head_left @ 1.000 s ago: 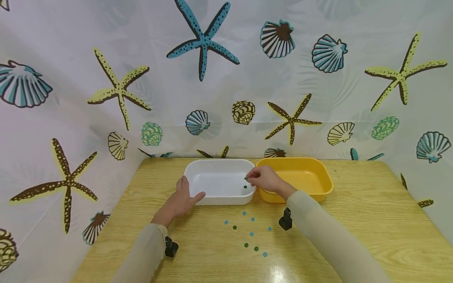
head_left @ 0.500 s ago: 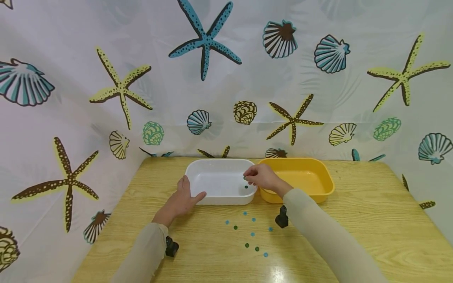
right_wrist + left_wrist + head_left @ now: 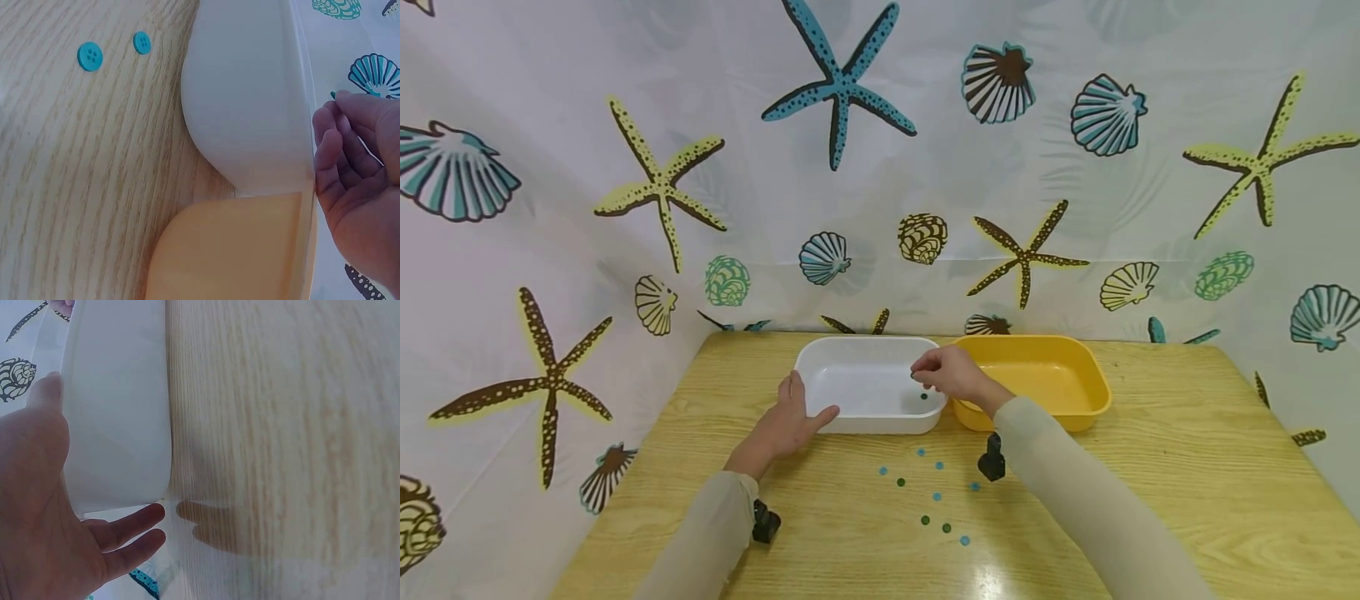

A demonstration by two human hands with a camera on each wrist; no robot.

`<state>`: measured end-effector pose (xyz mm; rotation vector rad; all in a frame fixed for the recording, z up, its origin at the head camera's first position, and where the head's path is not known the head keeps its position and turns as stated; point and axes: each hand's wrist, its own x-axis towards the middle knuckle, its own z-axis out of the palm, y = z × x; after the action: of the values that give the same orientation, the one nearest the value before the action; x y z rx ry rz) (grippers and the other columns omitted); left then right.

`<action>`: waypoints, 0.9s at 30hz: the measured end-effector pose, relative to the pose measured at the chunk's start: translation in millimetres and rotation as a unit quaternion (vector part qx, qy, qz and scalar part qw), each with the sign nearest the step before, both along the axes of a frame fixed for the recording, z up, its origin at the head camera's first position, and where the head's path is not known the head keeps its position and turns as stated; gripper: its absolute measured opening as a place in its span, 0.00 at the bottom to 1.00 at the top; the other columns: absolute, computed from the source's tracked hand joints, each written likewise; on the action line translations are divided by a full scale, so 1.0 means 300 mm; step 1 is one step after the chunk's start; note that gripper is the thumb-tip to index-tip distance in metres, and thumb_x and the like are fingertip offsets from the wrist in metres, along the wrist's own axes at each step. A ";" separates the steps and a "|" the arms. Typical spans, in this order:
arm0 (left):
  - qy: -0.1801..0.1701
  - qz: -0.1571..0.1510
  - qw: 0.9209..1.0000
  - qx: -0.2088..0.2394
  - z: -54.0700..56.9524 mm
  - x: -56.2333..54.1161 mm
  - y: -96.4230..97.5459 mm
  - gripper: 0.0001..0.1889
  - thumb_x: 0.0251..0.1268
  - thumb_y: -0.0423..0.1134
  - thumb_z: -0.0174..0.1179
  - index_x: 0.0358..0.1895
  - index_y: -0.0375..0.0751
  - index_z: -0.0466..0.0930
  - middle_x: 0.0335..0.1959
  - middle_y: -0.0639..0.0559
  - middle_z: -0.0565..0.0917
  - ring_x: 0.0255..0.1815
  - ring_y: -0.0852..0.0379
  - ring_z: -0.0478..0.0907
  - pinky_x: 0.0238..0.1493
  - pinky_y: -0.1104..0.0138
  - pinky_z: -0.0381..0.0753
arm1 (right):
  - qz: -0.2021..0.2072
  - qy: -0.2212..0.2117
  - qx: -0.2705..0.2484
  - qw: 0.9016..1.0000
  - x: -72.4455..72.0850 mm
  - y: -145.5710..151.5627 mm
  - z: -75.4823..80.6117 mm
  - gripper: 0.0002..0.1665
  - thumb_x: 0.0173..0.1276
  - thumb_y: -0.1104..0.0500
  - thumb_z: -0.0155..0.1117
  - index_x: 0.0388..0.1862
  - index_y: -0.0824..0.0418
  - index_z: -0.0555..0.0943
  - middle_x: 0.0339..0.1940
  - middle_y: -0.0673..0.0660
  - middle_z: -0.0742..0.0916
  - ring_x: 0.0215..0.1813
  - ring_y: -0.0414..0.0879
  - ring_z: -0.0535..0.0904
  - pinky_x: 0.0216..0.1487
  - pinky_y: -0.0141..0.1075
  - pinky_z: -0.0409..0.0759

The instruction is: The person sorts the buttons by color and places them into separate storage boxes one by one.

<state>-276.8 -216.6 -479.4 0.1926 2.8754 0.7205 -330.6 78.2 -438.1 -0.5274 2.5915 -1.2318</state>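
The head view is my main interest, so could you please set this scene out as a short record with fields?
Left hand: rests at the left end of the white tub, thumb at the front rim
Right hand: pinches a small green button over the tub's right end
Inside white tub: one loose green button
Yellow tub: beside the white tub, on its right
Table: six blue buttons and three green buttons in front of the tubs
Backdrop: cloth printed with starfish and shells
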 end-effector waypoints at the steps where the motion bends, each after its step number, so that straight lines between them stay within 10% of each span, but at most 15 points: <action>1: 0.000 0.001 1.000 0.000 0.001 0.001 0.000 0.60 0.60 0.73 0.42 0.70 0.24 0.24 0.72 0.27 0.35 0.58 0.30 0.67 0.56 0.47 0.68 | 0.000 0.001 0.002 1.000 -0.001 -0.001 0.000 0.10 0.67 0.60 0.62 0.45 0.63 0.84 0.31 0.53 0.84 0.32 0.45 0.77 0.34 0.32 0.77; 27: -0.005 0.008 1.000 -0.003 0.004 0.002 0.007 0.59 0.62 0.72 0.43 0.71 0.25 0.24 0.72 0.28 0.35 0.60 0.31 0.66 0.58 0.47 0.67 | 0.010 0.046 0.012 0.999 0.042 0.038 0.015 0.14 0.68 0.61 0.61 0.51 0.65 0.82 0.38 0.55 0.85 0.37 0.47 0.79 0.40 0.35 0.79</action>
<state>-276.1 -214.5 -478.1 0.1656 2.8716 0.7141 -317.9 89.5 -433.5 -0.6175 2.6654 -1.1951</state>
